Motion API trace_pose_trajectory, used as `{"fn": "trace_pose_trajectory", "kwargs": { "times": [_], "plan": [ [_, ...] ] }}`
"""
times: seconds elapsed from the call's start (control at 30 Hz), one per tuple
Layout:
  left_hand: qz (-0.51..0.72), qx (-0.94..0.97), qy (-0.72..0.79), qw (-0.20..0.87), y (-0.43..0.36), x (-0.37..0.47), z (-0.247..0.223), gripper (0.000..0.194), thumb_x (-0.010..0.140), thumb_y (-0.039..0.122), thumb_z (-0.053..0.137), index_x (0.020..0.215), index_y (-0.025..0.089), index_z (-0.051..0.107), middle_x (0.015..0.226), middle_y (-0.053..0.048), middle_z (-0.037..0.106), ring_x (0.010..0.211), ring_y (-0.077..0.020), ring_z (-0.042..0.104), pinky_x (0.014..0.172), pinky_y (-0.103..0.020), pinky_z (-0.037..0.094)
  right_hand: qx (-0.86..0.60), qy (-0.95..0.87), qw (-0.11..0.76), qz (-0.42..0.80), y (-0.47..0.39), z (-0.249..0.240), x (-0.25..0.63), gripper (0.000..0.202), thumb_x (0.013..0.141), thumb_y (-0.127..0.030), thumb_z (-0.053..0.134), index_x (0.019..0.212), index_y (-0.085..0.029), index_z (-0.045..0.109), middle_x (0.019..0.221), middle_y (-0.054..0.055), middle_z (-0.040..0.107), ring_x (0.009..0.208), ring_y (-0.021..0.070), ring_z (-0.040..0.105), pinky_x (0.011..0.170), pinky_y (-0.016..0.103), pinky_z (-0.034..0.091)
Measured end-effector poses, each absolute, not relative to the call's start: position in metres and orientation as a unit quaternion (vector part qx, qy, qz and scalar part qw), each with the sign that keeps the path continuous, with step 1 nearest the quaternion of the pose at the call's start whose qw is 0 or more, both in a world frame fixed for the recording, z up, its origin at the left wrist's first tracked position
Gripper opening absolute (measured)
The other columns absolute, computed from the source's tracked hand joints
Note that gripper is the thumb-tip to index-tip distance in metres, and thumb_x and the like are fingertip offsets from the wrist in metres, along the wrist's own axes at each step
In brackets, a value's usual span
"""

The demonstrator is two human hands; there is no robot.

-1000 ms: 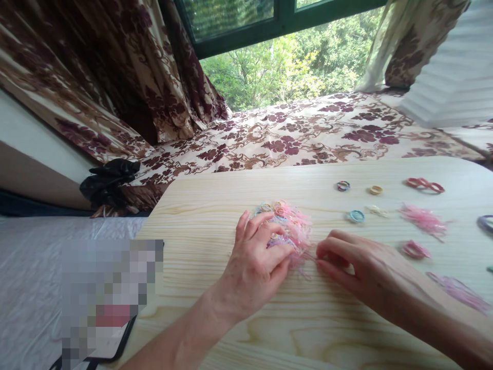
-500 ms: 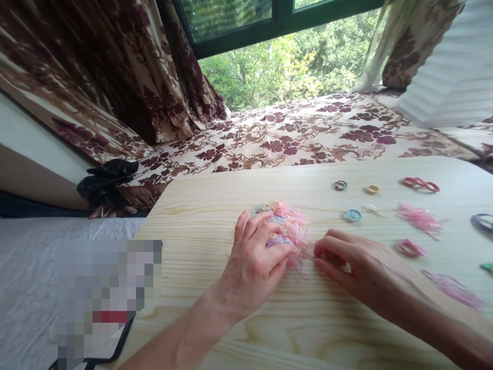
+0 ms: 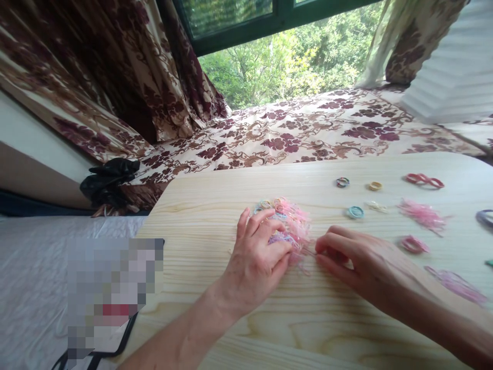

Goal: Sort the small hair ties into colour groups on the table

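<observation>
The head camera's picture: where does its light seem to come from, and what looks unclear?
Head view: daylight seemingly enters at the window, leaving the table paler toward its far right; head view again: the colourful pile looks soft, its detail running together, and coarse square blocks mask a patch at lower left.

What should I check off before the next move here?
1. Left hand on the mixed pile: ok, fingers spread over it.
2. Right hand at the thin strand: ok, thumb and finger together at its end.
3. Strand free of the pile: cannot tell, too fine and tangled there.
4. Teal ring and yellow ring apart from each other: ok.
5. Lilac bands clear of the right forearm: cannot tell.
6. Green piece fully in view: not ok, cut off.
</observation>
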State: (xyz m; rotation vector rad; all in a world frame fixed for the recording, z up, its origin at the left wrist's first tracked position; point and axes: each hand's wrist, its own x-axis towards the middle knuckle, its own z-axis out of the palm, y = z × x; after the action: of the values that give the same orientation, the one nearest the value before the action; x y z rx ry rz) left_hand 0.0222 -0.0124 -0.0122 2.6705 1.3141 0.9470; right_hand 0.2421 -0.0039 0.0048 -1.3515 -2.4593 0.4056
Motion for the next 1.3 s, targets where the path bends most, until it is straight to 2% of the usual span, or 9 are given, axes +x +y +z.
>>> {"fn": "trace_pose_trajectory", "kwargs": {
  "times": [0.23,0.43,0.7,0.9,1.1,1.3],
  "plan": [
    [0.313,0.848,0.427,0.013,-0.013,0.023,-0.011,0.014,0.087,0.010,0.058,0.081,0.020,0.066,0.107,-0.004,0.069,0.126,-0.0240,0.052,0.116,-0.052,0.029,-0.473,-0.857,0.151,0.138,-0.004,0.003,0.243,0.021,0.089,-0.023,0.050,0.069,-0.021,0.058,0.066,0.001,0.058,0.051,0.0109,0.052,0.048,0.023,0.034],
    [0.345,0.832,0.432,0.054,-0.013,0.025,-0.008,0.014,0.086,0.009,0.057,0.079,0.020,0.063,0.105,-0.005,0.069,0.124,-0.0254,0.053,0.111,-0.053,0.036,-0.470,-0.860,0.144,0.136,-0.003,0.003,0.244,0.025,0.090,-0.024,0.048,0.068,-0.021,0.059,0.065,0.001,0.058,0.051,0.0110,0.052,0.048,0.023,0.036],
    [0.376,0.820,0.414,0.123,-0.014,0.027,-0.004,0.014,0.083,0.007,0.060,0.080,0.020,0.063,0.102,-0.006,0.069,0.122,-0.0260,0.053,0.109,-0.052,0.040,-0.448,-0.837,0.266,0.166,-0.004,0.011,0.240,0.021,0.093,-0.033,0.050,0.091,-0.022,0.068,0.079,0.004,0.066,0.058,0.0113,0.059,0.050,0.022,0.045],
    [0.381,0.821,0.402,0.138,-0.015,0.026,-0.003,0.013,0.085,0.008,0.061,0.083,0.021,0.064,0.103,-0.006,0.070,0.124,-0.0256,0.052,0.110,-0.052,0.038,-0.401,-0.842,0.305,0.192,-0.007,0.011,0.235,0.017,0.093,-0.027,0.053,0.090,-0.021,0.068,0.082,0.004,0.066,0.059,0.0095,0.059,0.052,0.020,0.048],
    [0.393,0.819,0.392,0.146,-0.015,0.027,-0.001,0.014,0.085,0.007,0.059,0.083,0.020,0.063,0.100,-0.005,0.070,0.122,-0.0245,0.052,0.109,-0.050,0.040,-0.383,-0.848,0.308,0.200,-0.008,0.009,0.233,0.017,0.093,-0.022,0.052,0.088,-0.021,0.068,0.082,0.004,0.066,0.061,0.0086,0.059,0.053,0.019,0.048],
    [0.413,0.805,0.405,0.133,-0.013,0.027,-0.001,0.012,0.087,0.010,0.058,0.084,0.021,0.065,0.098,-0.006,0.069,0.118,-0.0241,0.056,0.107,-0.049,0.044,-0.409,-0.831,0.311,0.216,-0.006,0.011,0.233,0.023,0.094,-0.028,0.050,0.083,-0.021,0.068,0.081,0.006,0.067,0.061,0.0107,0.061,0.052,0.020,0.048]
  ]
}}
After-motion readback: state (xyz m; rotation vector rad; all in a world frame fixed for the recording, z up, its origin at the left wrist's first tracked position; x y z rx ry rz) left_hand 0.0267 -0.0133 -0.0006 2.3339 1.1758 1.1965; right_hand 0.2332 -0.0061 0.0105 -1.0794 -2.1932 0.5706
